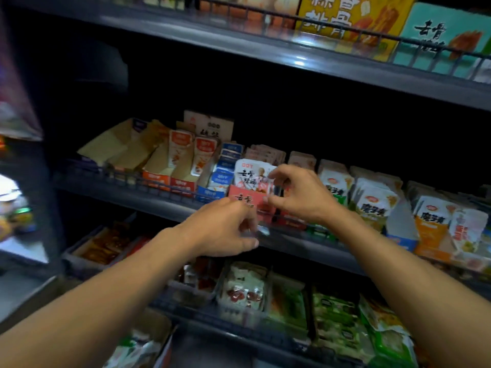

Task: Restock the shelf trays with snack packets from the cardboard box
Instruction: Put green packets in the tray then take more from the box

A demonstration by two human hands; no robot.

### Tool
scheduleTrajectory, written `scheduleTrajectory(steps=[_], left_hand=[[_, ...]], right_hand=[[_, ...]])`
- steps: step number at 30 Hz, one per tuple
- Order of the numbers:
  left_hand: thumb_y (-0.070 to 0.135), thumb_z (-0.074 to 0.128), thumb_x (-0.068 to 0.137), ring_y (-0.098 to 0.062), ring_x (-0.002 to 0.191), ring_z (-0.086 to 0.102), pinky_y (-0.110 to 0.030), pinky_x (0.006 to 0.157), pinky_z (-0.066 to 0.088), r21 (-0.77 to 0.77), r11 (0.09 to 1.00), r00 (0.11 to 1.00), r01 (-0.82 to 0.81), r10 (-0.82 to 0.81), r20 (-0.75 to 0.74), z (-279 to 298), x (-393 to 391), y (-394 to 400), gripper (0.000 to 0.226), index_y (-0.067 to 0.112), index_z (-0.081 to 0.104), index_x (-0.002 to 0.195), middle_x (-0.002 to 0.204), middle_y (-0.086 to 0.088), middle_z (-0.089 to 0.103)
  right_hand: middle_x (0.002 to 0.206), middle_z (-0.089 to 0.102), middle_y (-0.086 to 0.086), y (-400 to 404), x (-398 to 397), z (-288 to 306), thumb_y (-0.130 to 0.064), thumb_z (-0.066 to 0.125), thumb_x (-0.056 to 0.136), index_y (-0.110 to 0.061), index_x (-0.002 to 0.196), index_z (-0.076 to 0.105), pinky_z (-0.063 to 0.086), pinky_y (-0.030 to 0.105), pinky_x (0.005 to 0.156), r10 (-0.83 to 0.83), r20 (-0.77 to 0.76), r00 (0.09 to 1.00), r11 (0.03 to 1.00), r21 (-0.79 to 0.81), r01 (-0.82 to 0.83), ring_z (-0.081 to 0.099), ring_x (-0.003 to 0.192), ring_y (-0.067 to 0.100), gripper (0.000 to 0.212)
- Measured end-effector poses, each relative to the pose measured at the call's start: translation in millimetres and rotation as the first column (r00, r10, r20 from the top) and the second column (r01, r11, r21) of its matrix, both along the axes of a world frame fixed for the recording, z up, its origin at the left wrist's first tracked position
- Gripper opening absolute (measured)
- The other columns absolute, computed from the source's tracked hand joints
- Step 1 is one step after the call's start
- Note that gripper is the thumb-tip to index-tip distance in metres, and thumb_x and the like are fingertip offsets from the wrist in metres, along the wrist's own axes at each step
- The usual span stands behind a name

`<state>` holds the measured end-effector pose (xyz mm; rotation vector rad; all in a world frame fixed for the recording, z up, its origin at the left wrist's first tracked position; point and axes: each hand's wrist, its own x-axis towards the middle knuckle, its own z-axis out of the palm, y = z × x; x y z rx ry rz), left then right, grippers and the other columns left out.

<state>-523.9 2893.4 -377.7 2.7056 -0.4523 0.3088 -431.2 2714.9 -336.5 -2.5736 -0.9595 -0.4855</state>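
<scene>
On my left, the left hand (225,227) has its grip curled in a pinch at the near rim of the red tray (248,201); what it pinches is too blurred to tell. The white snack packet (252,174) stands upright in that tray, long axis vertical. The right hand (300,193) is nearer, thumb and forefinger pinching the packet's right edge, so I judge it should steer the packet down.

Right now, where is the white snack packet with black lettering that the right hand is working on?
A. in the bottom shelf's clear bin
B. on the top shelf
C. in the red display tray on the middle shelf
C: the white snack packet with black lettering stands in the red display tray on the middle shelf, the right hand pinching its edge.
</scene>
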Motion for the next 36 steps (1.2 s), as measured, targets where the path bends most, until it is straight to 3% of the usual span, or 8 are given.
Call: scheduleTrajectory(steps=[9, 14, 19, 23, 26, 30, 34, 36], left_hand=[[0.043, 0.072, 0.078, -0.006, 0.076, 0.058, -0.024, 0.069, 0.045, 0.128, 0.965, 0.961, -0.228, 0.244, -0.130, -52.0, -93.2, 112.7, 0.019, 0.030, 0.065, 0.089, 0.065, 0.020, 0.052], [0.051, 0.064, 0.077, -0.015, 0.088, 0.063, -0.029, 0.075, 0.049, 0.196, 0.934, 0.918, -0.300, 0.338, -0.209, -104.1, -133.2, 165.8, 0.030, 0.025, 0.062, 0.091, 0.083, 0.011, 0.063], [0.047, 0.066, 0.082, -0.011, 0.085, 0.059, -0.031, 0.076, 0.050, 0.229, 0.918, 0.872, -0.325, 0.384, -0.304, -172.2, -157.0, 208.5, 0.021, 0.032, 0.062, 0.096, 0.074, 0.020, 0.051], [0.044, 0.064, 0.086, -0.007, 0.092, 0.056, -0.029, 0.081, 0.050, 0.219, 0.916, 0.824, -0.336, 0.399, -0.403, -234.5, -172.4, 231.3, 0.026, 0.036, 0.061, 0.111, 0.088, 0.020, 0.053], [0.040, 0.062, 0.086, -0.004, 0.087, 0.051, -0.023, 0.074, 0.046, 0.195, 0.920, 0.792, -0.340, 0.392, -0.468, -282.5, -175.1, 239.6, 0.028, 0.038, 0.060, 0.114, 0.090, 0.020, 0.051], [0.030, 0.065, 0.085, -0.009, 0.104, 0.059, -0.028, 0.082, 0.052, 0.191, 0.928, 0.744, -0.321, 0.372, -0.556, -341.9, -169.4, 248.0, 0.038, 0.037, 0.058, 0.122, 0.114, 0.014, 0.061], [0.021, 0.066, 0.088, -0.013, 0.118, 0.055, -0.029, 0.092, 0.049, 0.217, 0.925, 0.681, -0.311, 0.376, -0.629, -395.7, -150.3, 256.3, 0.054, 0.037, 0.048, 0.137, 0.132, 0.009, 0.056], [0.014, 0.062, 0.090, -0.014, 0.121, 0.053, -0.025, 0.088, 0.046, 0.229, 0.929, 0.668, -0.291, 0.369, -0.646, -420.7, -137.8, 259.1, 0.062, 0.035, 0.040, 0.144, 0.139, 0.006, 0.052]], right_hand=[[0.098, 0.062, -0.008, 116.0, -57.9, -62.8, -0.039, 0.076, 0.081, -0.019, 0.113, 0.064, 0.049, 0.026, 0.079, 0.264, -0.200, 0.944, 0.965, 0.039, -0.261, 0.059, 0.089, 0.007, 0.039], [0.102, 0.065, -0.004, 181.0, -83.7, -121.4, -0.041, 0.074, 0.083, -0.020, 0.114, 0.064, 0.052, 0.036, 0.084, 0.343, -0.337, 0.877, 0.930, -0.012, -0.368, 0.061, 0.094, 0.012, 0.039], [0.105, 0.065, -0.002, 232.3, -95.0, -192.4, -0.040, 0.073, 0.083, -0.019, 0.113, 0.064, 0.053, 0.038, 0.083, 0.359, -0.449, 0.818, 0.901, -0.062, -0.429, 0.060, 0.096, 0.015, 0.037], [0.106, 0.063, -0.002, 257.7, -94.9, -254.1, -0.038, 0.073, 0.084, -0.019, 0.112, 0.063, 0.053, 0.039, 0.081, 0.360, -0.545, 0.757, 0.882, -0.066, -0.467, 0.058, 0.094, 0.013, 0.035], [0.104, 0.063, -0.002, 272.7, -89.0, -299.7, -0.036, 0.073, 0.085, -0.017, 0.112, 0.063, 0.054, 0.040, 0.080, 0.325, -0.621, 0.713, 0.872, -0.095, -0.480, 0.060, 0.092, 0.015, 0.034], [0.098, 0.064, -0.004, 286.1, -78.5, -364.1, -0.035, 0.073, 0.084, -0.019, 0.108, 0.064, 0.053, 0.036, 0.078, 0.270, -0.697, 0.664, 0.870, -0.120, -0.478, 0.061, 0.088, 0.014, 0.030], [0.111, 0.065, 0.004, 293.7, -71.5, -427.7, -0.034, 0.073, 0.085, -0.013, 0.121, 0.062, 0.053, 0.036, 0.081, 0.161, -0.776, 0.610, 0.857, -0.197, -0.477, 0.062, 0.097, 0.019, 0.043], [0.121, 0.061, 0.006, 296.0, -66.8, -454.3, -0.035, 0.073, 0.085, -0.012, 0.130, 0.058, 0.049, 0.032, 0.081, 0.096, -0.810, 0.579, 0.840, -0.246, -0.483, 0.059, 0.105, 0.020, 0.053]])
